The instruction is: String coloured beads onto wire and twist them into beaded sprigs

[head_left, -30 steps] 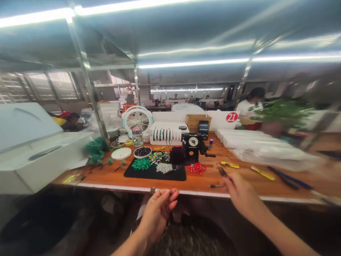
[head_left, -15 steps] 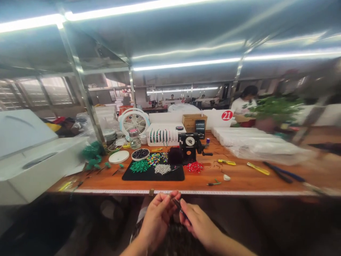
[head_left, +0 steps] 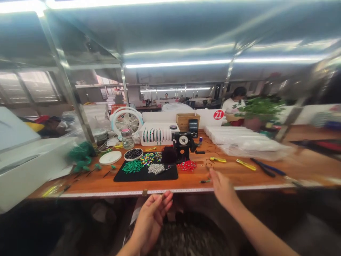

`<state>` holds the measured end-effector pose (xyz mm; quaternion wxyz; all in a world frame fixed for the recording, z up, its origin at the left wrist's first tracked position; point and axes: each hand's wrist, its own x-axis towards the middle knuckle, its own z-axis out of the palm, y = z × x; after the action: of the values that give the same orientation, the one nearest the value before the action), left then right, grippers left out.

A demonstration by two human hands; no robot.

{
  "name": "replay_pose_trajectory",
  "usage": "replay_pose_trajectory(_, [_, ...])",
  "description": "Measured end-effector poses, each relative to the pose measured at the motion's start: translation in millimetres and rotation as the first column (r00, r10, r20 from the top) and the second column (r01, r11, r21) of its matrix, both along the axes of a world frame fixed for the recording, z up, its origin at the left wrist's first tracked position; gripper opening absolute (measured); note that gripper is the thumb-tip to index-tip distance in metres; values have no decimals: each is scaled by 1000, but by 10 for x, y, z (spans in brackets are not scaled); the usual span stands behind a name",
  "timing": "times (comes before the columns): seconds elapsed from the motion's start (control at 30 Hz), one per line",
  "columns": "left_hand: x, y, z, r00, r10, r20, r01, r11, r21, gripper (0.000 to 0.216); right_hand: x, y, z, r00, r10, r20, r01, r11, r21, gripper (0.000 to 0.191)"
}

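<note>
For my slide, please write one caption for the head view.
Right hand reaches onto the wooden bench beside a small green-tipped piece; left hand below the edge, near the black bead mat.

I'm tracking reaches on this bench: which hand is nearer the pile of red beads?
Right. The right hand is over the table edge, just right of the red beads; the left hand is below the edge, nearer the body.
</note>
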<state>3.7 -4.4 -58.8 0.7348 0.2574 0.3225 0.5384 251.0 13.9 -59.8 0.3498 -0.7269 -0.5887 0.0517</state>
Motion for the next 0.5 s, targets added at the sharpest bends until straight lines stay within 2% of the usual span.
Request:
replay_pose_trajectory(0.07, [3,-6,8,1000,10,-17,-11,1000,-24,15,505,194,60,979,-158,132,160,987,-9,36])
replay_pose_trajectory(0.17, [8,-18,23,999,9,-47,-11,999,-37,16,982,360,133,939,-240,246,253,967,-20,26])
replay_pose_trajectory(0.23, [11,-10,37,997,10,-74,-13,999,-48,16,988,365,176,922,-250,294,261,965,-1,22])
replay_pose_trajectory(0.3, [17,13,59,995,11,-97,-17,998,-60,16,745,298,207,924,-207,320,207,978,36,22])
replay_pose_trajectory(0.37, [34,36,88,994,20,-110,-27,998,-60,16,338,186,221,952,-31,304,10,998,69,22])
replay_pose_trajectory(0.4, [46,42,101,993,23,-113,-29,998,-55,15,113,127,221,954,176,242,-209,971,118,24])
replay_pose_trajectory(0.43, [59,39,110,993,19,-115,-24,999,-47,15,-102,74,218,900,402,169,-424,896,131,33])
replay_pose_trajectory(0.47, [72,28,114,993,8,-118,-12,999,-37,14,-294,32,210,815,575,69,-579,807,117,42])
replay_pose_trajectory(0.5, [80,11,113,992,-5,-125,2,1000,-26,14,-451,5,196,722,689,-60,-682,724,109,48])
